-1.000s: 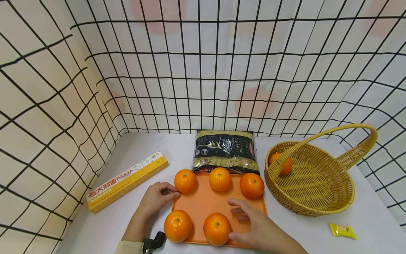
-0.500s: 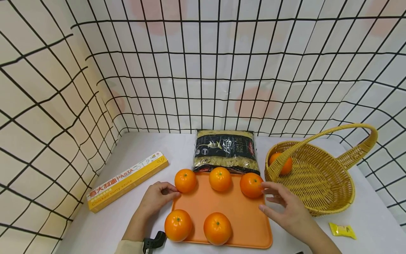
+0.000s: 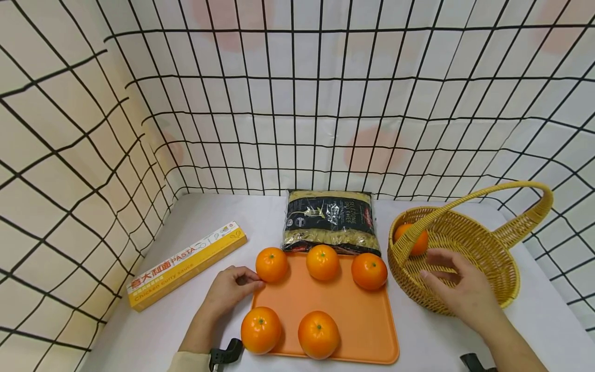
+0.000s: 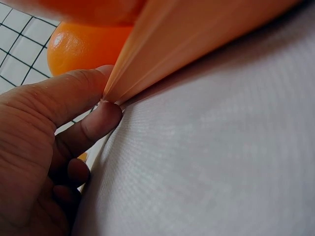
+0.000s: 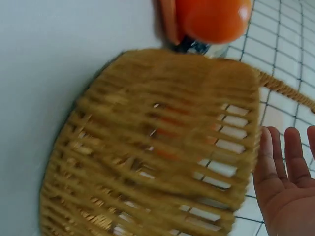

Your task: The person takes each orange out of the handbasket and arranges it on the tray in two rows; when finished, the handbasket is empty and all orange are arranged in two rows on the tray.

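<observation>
My left hand [image 3: 232, 292] pinches the left edge of an orange tray [image 3: 321, 305]; in the left wrist view the thumb lies above the rim and a finger under it. On this tray several oranges [image 3: 318, 335] stand, three along the back and two along the front. Over the near side of a wicker basket [image 3: 453, 268] hangs my right hand [image 3: 465, 289], its fingers loosely bent around nothing. Inside the basket, at its left wall, sits one more orange [image 3: 418, 244]. The right wrist view has the hand [image 5: 290, 191] beside the woven wall, fingers extended.
A black-labelled bag of pasta [image 3: 330, 219] lies behind the tray. To the left is a long yellow pasta box [image 3: 186, 266]. Near the basket's front right lies a small yellow packet [image 3: 502, 338]. The basket's handle [image 3: 483, 191] arches high, and a black wire grid [image 3: 316, 103] encloses the table.
My right hand has moved from the front orange on the tray, past the back right orange, to over the basket. The left hand and the oranges have stayed put.
</observation>
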A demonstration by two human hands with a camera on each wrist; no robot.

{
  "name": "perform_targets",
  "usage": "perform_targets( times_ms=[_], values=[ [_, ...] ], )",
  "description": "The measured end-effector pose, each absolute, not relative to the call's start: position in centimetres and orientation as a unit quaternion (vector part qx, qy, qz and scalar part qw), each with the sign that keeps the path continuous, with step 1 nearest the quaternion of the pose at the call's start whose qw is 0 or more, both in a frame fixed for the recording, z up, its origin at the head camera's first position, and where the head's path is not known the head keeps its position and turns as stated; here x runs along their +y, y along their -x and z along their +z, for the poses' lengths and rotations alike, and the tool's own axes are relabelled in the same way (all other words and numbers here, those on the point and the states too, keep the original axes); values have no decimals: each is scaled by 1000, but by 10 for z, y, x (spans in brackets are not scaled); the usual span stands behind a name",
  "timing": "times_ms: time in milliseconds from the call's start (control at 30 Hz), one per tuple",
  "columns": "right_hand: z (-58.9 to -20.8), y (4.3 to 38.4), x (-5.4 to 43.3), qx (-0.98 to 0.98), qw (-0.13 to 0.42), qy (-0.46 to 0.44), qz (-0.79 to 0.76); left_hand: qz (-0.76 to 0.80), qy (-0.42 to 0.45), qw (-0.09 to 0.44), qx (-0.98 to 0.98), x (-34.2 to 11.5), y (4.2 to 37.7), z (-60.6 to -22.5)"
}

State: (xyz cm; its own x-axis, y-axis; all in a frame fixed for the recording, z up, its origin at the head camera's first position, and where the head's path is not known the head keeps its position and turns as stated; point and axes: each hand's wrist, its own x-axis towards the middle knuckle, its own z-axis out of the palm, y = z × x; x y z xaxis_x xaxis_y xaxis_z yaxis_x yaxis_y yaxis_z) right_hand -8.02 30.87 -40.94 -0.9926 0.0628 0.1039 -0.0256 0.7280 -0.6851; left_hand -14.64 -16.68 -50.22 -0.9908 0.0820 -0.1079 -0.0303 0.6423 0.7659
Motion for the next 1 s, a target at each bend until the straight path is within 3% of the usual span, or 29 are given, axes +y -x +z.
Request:
perform_targets(
  times_ms=[367,1000],
  values=[
    [-421,100,319,-925,31,69,372,422,-13,69,904,-167,146,-503],
    [-426,130,323,-919,-15,80,385,423,-10,72,903,-166,146,-503]
  ],
)
